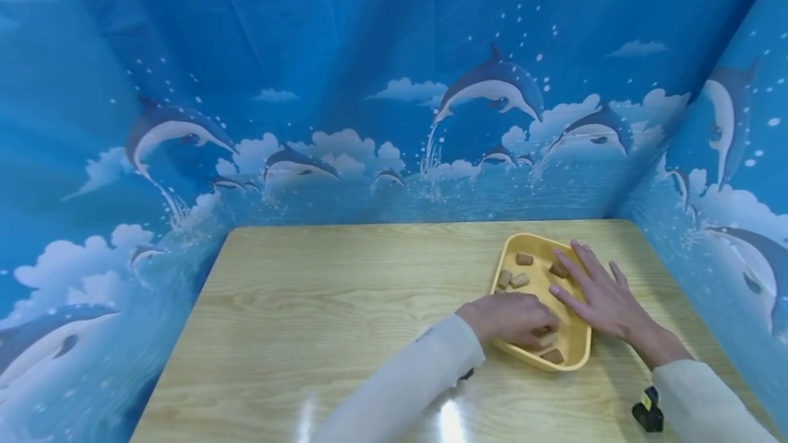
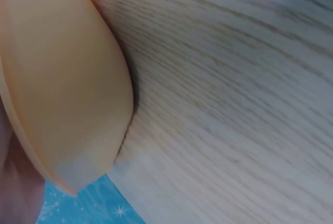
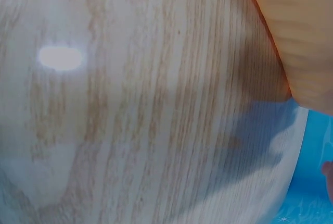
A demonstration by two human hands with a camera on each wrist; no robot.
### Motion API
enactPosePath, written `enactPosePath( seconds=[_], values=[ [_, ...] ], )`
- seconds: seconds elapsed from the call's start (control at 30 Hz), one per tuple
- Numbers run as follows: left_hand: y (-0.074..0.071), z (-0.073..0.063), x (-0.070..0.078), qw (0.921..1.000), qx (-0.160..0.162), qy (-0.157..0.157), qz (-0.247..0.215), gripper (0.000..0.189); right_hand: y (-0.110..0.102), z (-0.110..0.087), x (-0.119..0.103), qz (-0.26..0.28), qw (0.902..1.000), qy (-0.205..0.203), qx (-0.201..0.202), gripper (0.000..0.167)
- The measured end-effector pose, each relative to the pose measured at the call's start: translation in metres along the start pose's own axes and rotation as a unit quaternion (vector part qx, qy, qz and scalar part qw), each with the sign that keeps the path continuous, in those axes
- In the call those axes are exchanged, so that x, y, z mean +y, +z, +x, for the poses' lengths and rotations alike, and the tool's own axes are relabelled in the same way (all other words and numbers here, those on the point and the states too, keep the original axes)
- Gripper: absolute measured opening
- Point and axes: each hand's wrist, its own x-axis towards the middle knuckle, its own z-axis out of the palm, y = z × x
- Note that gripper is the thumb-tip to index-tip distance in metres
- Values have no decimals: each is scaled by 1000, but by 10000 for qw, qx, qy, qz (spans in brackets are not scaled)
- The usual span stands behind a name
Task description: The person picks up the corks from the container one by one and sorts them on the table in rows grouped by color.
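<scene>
A yellow tray point(image 1: 518, 353) with rounded corners lies toward the right of the table. Small cylindrical pieces in tan and brown lie in it, among them a brown piece point(image 1: 524, 259) near the far end and another brown piece point(image 1: 553, 356) near the front. My left hand point(image 1: 514, 320) reaches over the tray's left rim with curled fingers, holding a light tan cylinder point(image 1: 546, 340) at the fingertips. My right hand point(image 1: 606, 299), fingers spread, lies over the right rim, its fingertips beside a dark brown piece point(image 1: 559, 269). The left wrist view shows the tray's outer wall point(image 2: 67, 78).
The light wood-grain table point(image 1: 345, 306) stretches left of the tray. Blue curtains point(image 1: 369, 53) printed with dolphins and clouds stand along its back and sides. A small black device point(image 1: 648, 415) sits by the right sleeve.
</scene>
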Motion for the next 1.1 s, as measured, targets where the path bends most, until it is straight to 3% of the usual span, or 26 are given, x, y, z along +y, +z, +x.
enactPosePath(
  seconds=[0.33, 0.57, 0.7, 1.1],
  values=[
    [-8, -25, -12, 9989, 239, -383, -107, 43, -1, 0, -2, -16, 10000, 4, -57, 81],
    [-15, -51, -23, 9973, 563, -445, -131, 44, -1, 1, -2, 0, 9999, 72, -138, 82],
    [-16, -61, -27, 9954, 696, -554, -364, 45, -1, 1, -2, 6, 9998, 105, -144, 81],
    [-17, -88, -37, 9892, 1184, -767, -395, 39, 1, 1, -2, -28, 9999, 95, -88, 80]
  ],
)
